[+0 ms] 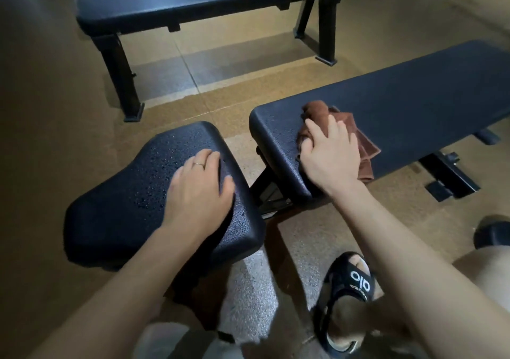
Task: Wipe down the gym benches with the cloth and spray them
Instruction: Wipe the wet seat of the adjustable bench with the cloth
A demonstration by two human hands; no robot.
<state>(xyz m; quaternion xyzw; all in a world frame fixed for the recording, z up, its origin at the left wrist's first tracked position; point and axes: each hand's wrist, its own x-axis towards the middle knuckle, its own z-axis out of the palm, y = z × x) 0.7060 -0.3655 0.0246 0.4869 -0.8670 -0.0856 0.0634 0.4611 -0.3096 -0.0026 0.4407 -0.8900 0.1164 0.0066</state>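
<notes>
While bunched, cloth (360,137) on bench (414,104).

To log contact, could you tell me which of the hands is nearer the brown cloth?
Right. The right hand presses on the brown cloth; the left hand rests apart on the wet black seat pad.

Brown cloth (342,135) bunched on black bench pad (414,96); seat pad (143,193) droplet-wet.

ahead of right grip (329,153): long desk pad (414,102) bare beyond the cloth (342,126)
between grips: narrow gap over the frame (265,190)
</notes>
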